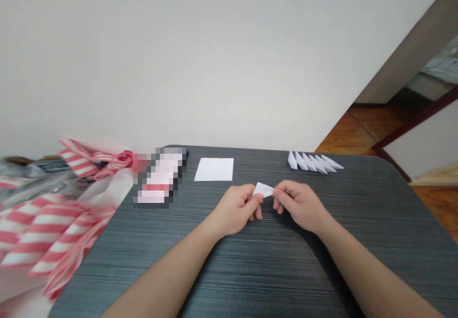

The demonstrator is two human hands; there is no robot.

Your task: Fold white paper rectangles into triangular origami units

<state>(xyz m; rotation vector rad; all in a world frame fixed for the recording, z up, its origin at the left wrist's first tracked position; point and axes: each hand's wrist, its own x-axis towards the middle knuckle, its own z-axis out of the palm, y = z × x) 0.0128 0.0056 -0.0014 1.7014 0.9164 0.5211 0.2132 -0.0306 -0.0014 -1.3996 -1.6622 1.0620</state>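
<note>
Between my two hands is a small folded piece of white paper [264, 189], held just above the dark table. My left hand [238, 208] pinches its wider left part, with the thumb on top. The narrow right tip is caught between the thumb and fingers of my right hand [296, 203]. Farther back, left of the hands, a flat white paper sheet [214, 169] lies on the table. Several folded white paper pieces [310, 162] with pointed ends form an overlapping row at the back right.
The dark wood-grain table [243, 270] meets a pale wall [229, 60] at the back. A pixelated, phone-like object [162, 174] lies at the back left. Beyond the left edge are red-and-white striped bags [46, 227]. Wooden floor [343, 134] shows at the right.
</note>
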